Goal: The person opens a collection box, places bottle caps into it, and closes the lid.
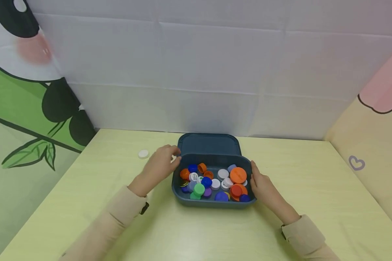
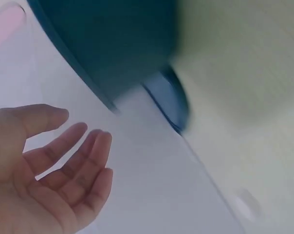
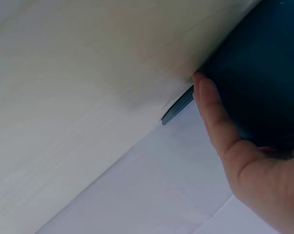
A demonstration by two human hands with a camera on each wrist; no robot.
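Note:
A dark blue plastic box (image 1: 212, 204) on the table holds many bottle caps: orange caps (image 1: 238, 175), white caps (image 1: 223, 174), green caps (image 1: 199, 189) and blue caps (image 1: 221, 196) among them. At the box's back left corner hovers my left hand (image 1: 161, 165), its fingers loosely bent; the left wrist view shows this hand (image 2: 64, 170) holding nothing, apart from the box. My right hand (image 1: 266, 186) holds the box's right side, fingers (image 3: 212, 109) lying along the outer wall. The right thumb is mostly hidden in the right wrist view.
Behind the box lies a dark blue lid (image 1: 209, 144). One white cap (image 1: 143, 154) sits on the table (image 1: 94, 188) left of the box. A white sheet (image 1: 196, 72) stands along the table's back edge, with cartoon-printed panels at both sides.

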